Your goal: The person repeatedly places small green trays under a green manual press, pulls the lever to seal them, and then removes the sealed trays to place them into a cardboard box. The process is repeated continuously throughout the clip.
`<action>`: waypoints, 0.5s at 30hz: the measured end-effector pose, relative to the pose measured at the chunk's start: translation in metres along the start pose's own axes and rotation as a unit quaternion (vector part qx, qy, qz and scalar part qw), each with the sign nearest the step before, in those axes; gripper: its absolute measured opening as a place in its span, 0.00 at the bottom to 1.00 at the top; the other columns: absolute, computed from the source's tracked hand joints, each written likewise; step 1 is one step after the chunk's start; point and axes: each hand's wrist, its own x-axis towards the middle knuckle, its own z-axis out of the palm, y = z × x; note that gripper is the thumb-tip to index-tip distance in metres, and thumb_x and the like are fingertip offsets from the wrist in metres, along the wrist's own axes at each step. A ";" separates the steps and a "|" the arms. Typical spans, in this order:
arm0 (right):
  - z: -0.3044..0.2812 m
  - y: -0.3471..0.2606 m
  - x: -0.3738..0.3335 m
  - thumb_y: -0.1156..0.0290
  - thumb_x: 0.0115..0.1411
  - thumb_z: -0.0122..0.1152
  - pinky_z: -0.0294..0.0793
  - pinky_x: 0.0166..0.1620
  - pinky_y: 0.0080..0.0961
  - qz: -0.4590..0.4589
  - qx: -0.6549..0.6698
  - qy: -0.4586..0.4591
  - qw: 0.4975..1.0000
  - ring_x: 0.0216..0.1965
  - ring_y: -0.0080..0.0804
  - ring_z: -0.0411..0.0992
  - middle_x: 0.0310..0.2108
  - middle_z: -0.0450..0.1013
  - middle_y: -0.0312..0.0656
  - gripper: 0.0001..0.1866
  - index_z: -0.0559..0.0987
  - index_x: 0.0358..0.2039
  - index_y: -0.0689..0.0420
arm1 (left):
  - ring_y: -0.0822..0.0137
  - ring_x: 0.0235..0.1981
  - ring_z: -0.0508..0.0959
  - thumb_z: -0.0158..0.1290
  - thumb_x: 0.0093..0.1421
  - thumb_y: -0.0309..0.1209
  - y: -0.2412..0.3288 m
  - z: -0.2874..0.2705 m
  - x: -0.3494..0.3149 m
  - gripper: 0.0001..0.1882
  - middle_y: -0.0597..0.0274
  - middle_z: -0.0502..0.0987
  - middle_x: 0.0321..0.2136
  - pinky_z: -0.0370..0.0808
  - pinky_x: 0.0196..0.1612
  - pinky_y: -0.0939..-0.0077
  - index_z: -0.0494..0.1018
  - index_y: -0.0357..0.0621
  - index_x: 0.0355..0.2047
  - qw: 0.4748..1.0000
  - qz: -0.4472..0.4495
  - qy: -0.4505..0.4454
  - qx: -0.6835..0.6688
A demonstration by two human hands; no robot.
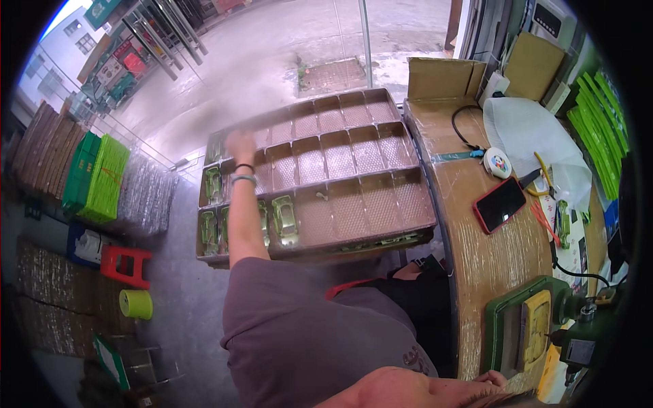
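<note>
Several green car-shaped pieces point(285, 222) are held toward the left end of a brown divided tray point(350, 212), each visible one lying in a cell of its own, probably so that rubbing is avoided. Only textured floor is shown by most other cells, though a small pale scrap point(322, 196) is contained in one front-row cell. More green can be glimpsed below the front rim, apparently in another tray stacked underneath.

The back row's left end is reached by the left hand point(240, 144), the arm being stretched over the nearer rows, presumably because that row is farthest from the body. Its fingers are blurred; whether they are spread or closed on anything cannot be told. The right hand point(491, 379) is seen only in part beside a green machine base point(495, 330), and its grip cannot be told either.

On the adjoining bench point(462, 299), a phone point(500, 205) and yellow-handled pliers point(542, 166) are laid, likely for easy reach. Farther left, a red stool point(126, 266) and a lime tub point(135, 304) are placed on the floor.
</note>
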 end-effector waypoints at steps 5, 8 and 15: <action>-0.003 0.021 -0.003 0.55 0.70 0.45 0.72 0.41 0.29 0.061 0.053 -0.080 0.993 0.32 0.31 0.71 0.39 0.73 0.48 0.27 0.66 0.58 0.64 | 0.44 0.38 0.80 0.49 0.61 0.41 -0.087 0.014 0.035 0.20 0.42 0.81 0.33 0.74 0.44 0.52 0.81 0.35 0.31 0.963 -0.135 -0.106 0.206; 0.000 0.031 -0.001 0.71 0.68 0.51 0.67 0.32 0.18 0.076 0.049 -0.037 0.995 0.27 0.24 0.69 0.27 0.71 0.40 0.10 0.73 0.45 0.63 | 0.43 0.37 0.80 0.46 0.62 0.40 -0.101 0.023 0.046 0.21 0.41 0.81 0.34 0.74 0.44 0.52 0.81 0.33 0.31 0.970 -0.176 -0.065 0.157; 0.045 -0.017 0.021 0.76 0.62 0.57 0.73 0.35 0.21 0.117 0.129 0.025 0.984 0.31 0.27 0.73 0.28 0.73 0.42 0.07 0.76 0.39 0.66 | 0.61 0.33 0.81 0.49 0.63 0.33 0.049 -0.017 0.021 0.16 0.51 0.81 0.31 0.78 0.37 0.68 0.80 0.31 0.35 0.816 -0.161 -0.022 -0.555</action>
